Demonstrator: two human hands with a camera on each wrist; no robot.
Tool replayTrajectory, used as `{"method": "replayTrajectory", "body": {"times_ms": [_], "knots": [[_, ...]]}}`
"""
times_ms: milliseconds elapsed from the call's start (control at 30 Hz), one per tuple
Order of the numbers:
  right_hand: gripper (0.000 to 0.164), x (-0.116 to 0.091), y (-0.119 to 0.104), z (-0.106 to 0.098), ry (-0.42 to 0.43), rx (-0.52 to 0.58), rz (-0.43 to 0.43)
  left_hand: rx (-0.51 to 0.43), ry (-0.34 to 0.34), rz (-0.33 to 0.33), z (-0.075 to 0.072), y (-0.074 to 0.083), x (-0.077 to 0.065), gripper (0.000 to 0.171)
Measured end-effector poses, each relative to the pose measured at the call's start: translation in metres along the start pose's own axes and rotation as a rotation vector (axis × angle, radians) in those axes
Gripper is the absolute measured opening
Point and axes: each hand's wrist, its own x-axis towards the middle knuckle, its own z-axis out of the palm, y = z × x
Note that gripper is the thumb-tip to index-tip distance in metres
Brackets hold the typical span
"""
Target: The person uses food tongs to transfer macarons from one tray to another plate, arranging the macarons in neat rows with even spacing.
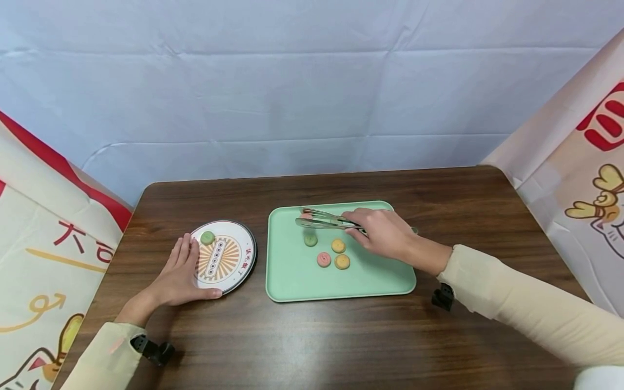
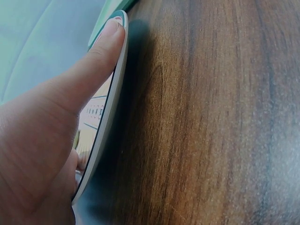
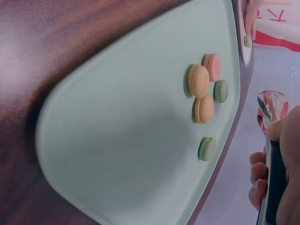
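In the head view my left hand [image 1: 181,273] rests on the left side of a white plate [image 1: 239,265] with a sunburst print, fingers straight and thumb along the near rim. A green macaron [image 1: 207,238] lies on that plate by my fingertips. My right hand [image 1: 382,232] grips metal tongs [image 1: 324,223] over the green tray [image 1: 292,281]. A pink macaron [image 1: 306,215] shows between the tongs' tips. Below them on the tray lie a green macaron [image 1: 310,239], two yellow macarons [image 1: 342,261] and a pink macaron [image 1: 324,259]. The right wrist view shows another green macaron [image 3: 207,149] there.
Plate and tray stand side by side on a dark wooden table [image 1: 312,341], with a strip of wood between them. A pale cloth [image 1: 292,97] hangs behind the table. Printed cloths flank it on the left and right. A white rounded object [image 1: 599,378] shows at the lower right corner.
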Motion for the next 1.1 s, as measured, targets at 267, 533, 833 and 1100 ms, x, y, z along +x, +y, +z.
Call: {"method": "replayTrajectory", "body": {"times_ms": [267,533,833,1100], "knots": [[0.037,0.006,-0.003,-0.002,0.011,0.01,-0.001,0.019,0.007,-0.002,-0.003,0.005,-0.001,0.144],[0.034,0.011,-0.008,0.0,-0.017,0.005,0.002,0.034,-0.02,-0.015,-0.007,0.011,-0.002,0.143],[0.035,0.016,-0.016,0.007,-0.027,0.024,-0.03,0.035,-0.025,-0.022,-0.005,0.008,-0.002,0.144],[0.035,0.022,-0.022,0.011,-0.044,0.029,-0.033,0.003,0.015,0.016,-0.002,0.003,-0.002,0.144]]}}
